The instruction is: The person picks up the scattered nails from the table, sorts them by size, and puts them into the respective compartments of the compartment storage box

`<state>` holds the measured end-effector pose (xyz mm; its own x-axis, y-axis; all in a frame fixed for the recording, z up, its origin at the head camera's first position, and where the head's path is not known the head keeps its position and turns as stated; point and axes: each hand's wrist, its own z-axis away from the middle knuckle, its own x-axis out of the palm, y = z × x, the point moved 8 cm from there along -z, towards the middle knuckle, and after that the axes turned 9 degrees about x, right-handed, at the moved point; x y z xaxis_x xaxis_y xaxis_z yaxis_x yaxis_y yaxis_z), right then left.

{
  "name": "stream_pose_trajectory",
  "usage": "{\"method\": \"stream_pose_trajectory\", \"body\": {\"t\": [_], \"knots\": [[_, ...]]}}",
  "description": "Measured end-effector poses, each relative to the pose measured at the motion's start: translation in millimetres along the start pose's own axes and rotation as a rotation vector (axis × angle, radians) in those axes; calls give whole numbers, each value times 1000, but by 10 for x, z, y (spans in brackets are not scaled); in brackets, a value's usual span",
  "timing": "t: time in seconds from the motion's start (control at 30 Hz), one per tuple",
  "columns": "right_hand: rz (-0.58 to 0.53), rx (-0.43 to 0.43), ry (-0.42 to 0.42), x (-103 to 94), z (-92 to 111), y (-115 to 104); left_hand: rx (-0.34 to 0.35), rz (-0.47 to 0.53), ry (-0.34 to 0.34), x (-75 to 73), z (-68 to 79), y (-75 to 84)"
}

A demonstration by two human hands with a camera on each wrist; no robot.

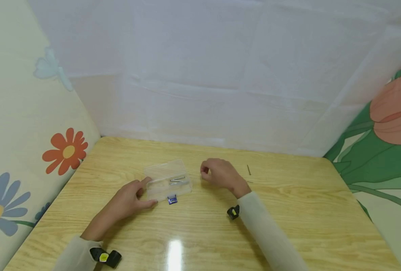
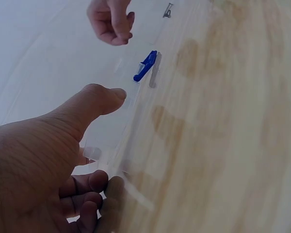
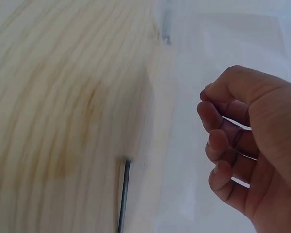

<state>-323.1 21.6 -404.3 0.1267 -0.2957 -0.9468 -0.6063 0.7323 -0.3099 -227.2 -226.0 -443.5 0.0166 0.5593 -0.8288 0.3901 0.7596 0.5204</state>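
Observation:
A clear plastic box (image 1: 157, 186) lies with its lid (image 1: 164, 169) folded back. A blue latch (image 1: 172, 200) hangs at its front edge, and several metal nails (image 1: 177, 180) lie in the right part. My left hand (image 1: 131, 199) holds the box's left end between thumb and index finger; in the left wrist view the index finger is mostly hidden behind the plastic. Right of the box, my right hand (image 1: 219, 173) hovers with loosely curled fingers. Thumb and index tips come close together in the right wrist view, with nothing visible between them.
Beyond my right hand, a loose nail (image 1: 249, 170) lies on the wooden table (image 1: 200, 233). Another nail (image 1: 250, 182) is partly hidden behind my right wrist. A white cloth (image 1: 200, 94) hangs along the table's back edge, with flower-printed cloths at both sides.

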Motion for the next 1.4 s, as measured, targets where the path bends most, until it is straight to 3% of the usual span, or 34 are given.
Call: {"method": "stream_pose_trajectory", "body": {"t": [0.27, 0.67, 0.87, 1.4], "knots": [[15, 66, 40, -131, 219, 339, -7, 4, -11, 10, 16, 7], [1, 40, 63, -176, 317, 468, 8, 4, -5, 13, -1, 22], [-4, 9, 23, -146, 200, 324, -3, -2, -5, 0, 13, 32], [76, -104, -77, 68, -308, -342, 2, -5, -9, -26, 15, 100]]}}
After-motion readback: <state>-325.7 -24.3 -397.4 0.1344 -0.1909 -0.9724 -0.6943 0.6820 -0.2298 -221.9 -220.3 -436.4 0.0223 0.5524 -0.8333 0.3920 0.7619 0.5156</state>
